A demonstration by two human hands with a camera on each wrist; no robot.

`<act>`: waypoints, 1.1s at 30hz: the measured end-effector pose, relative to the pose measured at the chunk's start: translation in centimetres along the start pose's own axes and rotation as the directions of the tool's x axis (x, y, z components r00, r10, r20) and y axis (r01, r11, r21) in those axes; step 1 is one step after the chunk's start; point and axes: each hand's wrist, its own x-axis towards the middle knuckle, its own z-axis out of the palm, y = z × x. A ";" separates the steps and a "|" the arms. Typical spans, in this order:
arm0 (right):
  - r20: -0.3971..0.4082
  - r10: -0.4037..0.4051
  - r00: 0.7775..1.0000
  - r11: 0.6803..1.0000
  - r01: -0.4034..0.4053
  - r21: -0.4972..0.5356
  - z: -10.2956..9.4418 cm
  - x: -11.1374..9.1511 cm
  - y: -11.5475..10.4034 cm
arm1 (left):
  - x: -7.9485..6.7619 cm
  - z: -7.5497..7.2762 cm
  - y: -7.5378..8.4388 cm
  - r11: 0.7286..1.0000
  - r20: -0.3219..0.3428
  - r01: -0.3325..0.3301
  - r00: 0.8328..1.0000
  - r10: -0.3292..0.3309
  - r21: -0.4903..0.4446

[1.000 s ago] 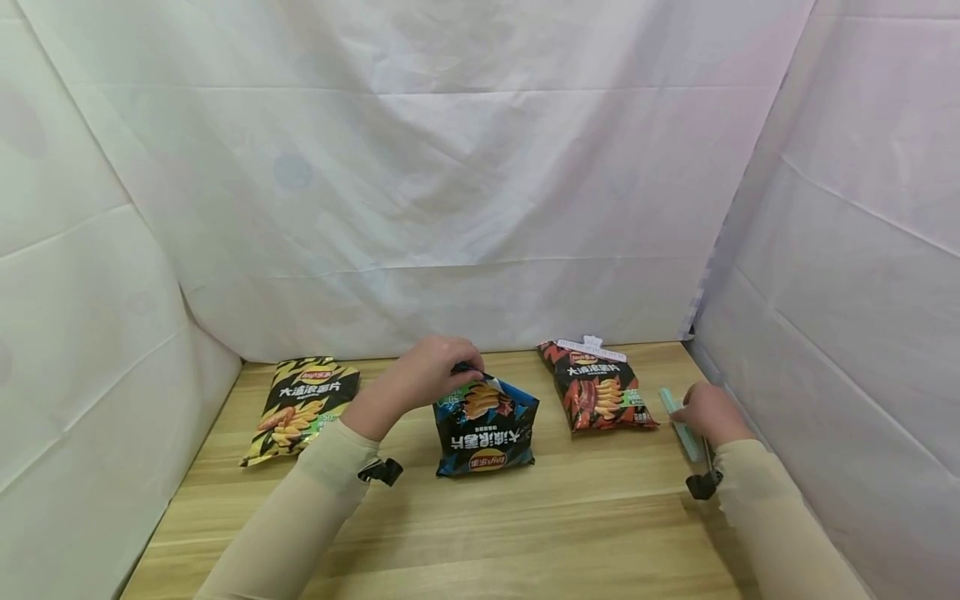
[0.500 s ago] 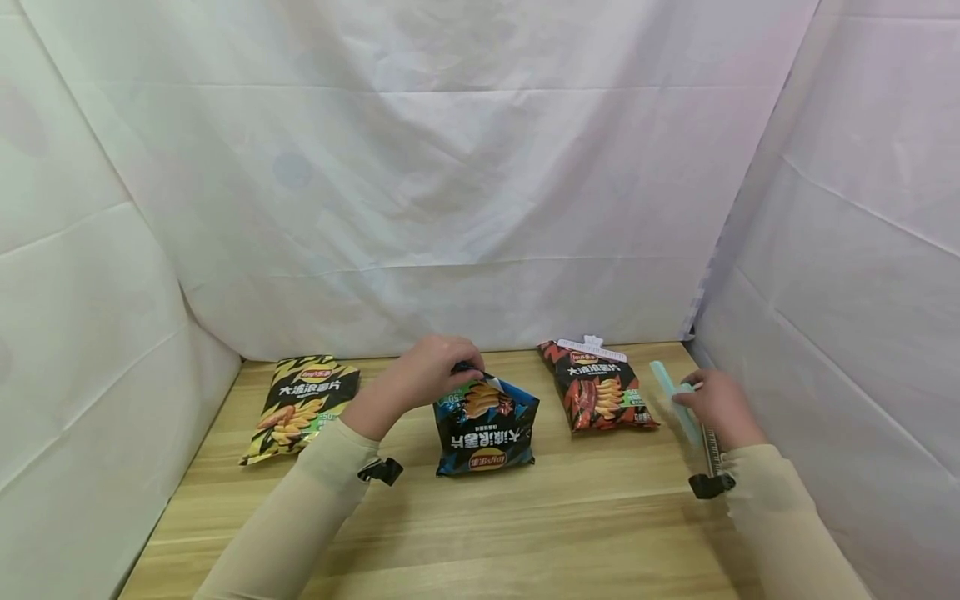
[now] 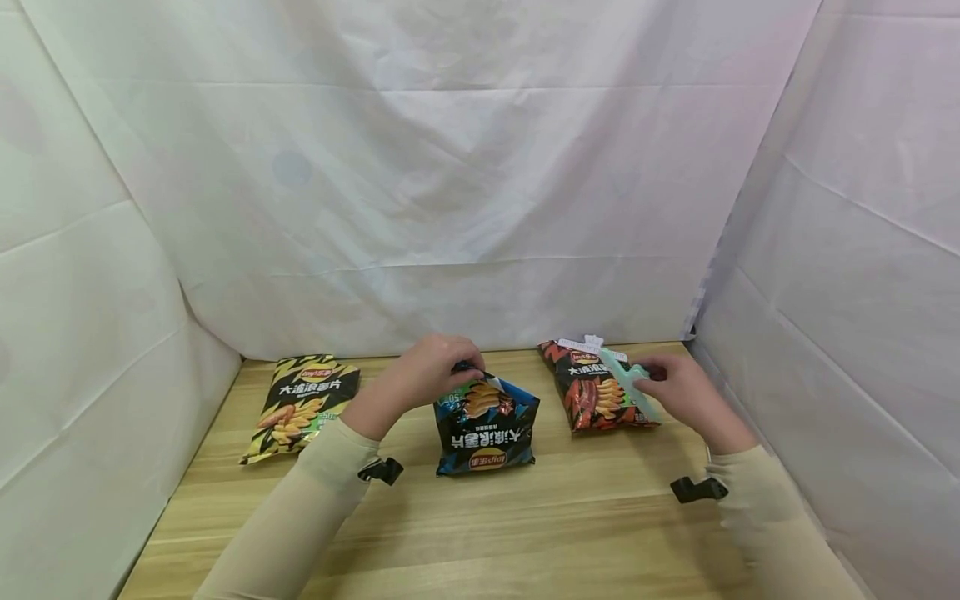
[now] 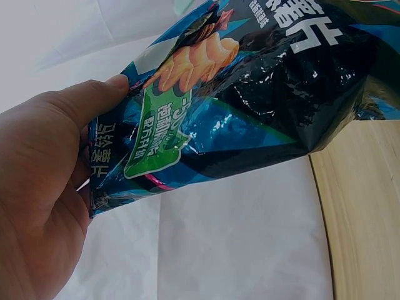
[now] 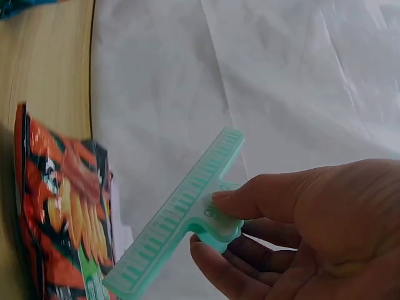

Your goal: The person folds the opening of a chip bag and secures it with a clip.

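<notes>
My left hand (image 3: 431, 371) pinches the top edge of a blue and black chip bag (image 3: 487, 429), which stands upside down on the table. In the left wrist view the thumb presses that bag (image 4: 250, 94) near its folded edge, with the other fingers behind it. My right hand (image 3: 686, 396) holds a mint-green bag clip (image 3: 624, 379) in the air, overlapping a red chip bag (image 3: 585, 400) in the head view. Thumb and forefinger pinch the clip (image 5: 181, 215) by its handle in the right wrist view; its long jaws look closed.
A white clip (image 3: 592, 346) sits across the top of the red bag, at the back right. A yellow and black chip bag (image 3: 300, 408) lies on the left of the wooden table (image 3: 525, 533). White cloth (image 3: 465, 183) walls in the back and sides.
My right hand has lifted the green clip off the table's right side and carried it left, over the red bag. The left hand and the blue bag have stayed put.
</notes>
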 end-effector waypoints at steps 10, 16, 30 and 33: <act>0.025 -0.041 0.999 0.992 0.038 0.124 2.5 0.3 -3.8 | 0.0 -0.1 0.2 0.999 0.013 0.014 1.000 -0.014 -0.032; 0.026 -0.061 0.998 0.985 0.056 0.162 3.6 0.4 -5.2 | 0.1 -0.1 0.2 0.999 0.016 0.018 1.000 -0.017 -0.032; 0.033 -0.149 0.988 0.975 0.141 0.174 4.8 0.2 -7.8 | 0.3 0.0 0.1 1.000 0.022 0.020 1.000 -0.019 -0.022; 0.047 -0.162 0.986 0.973 0.152 0.176 5.3 0.2 -8.3 | 0.3 0.0 0.2 0.999 0.025 0.024 0.999 -0.023 -0.022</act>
